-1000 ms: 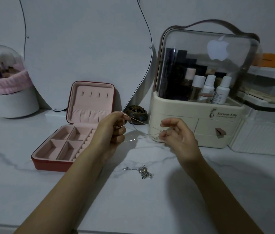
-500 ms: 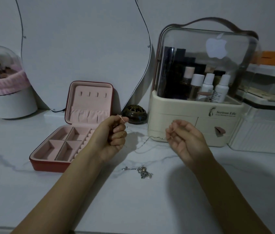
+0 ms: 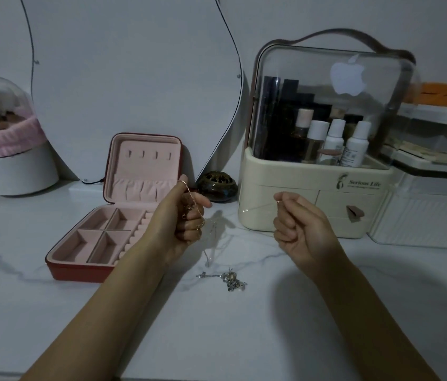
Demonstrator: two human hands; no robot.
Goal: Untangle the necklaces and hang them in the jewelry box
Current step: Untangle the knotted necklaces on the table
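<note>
1. My left hand (image 3: 181, 215) pinches a thin gold necklace (image 3: 192, 207), which dangles beside the open jewelry box (image 3: 123, 215).
2. My right hand (image 3: 296, 226) pinches a fine chain end (image 3: 278, 201).
3. Tangled silver necklaces (image 3: 229, 279) lie on the bench (image 3: 217, 339).

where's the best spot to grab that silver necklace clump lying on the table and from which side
Probably the straight bit of chain sticking out at its left end, pinched from above with fingertips. The silver necklace clump lies flat on the marble table, and its right part is a knotted bunch, so pinching there may tighten the tangle. Both the left hand and right hand are busy with a gold chain.
</note>
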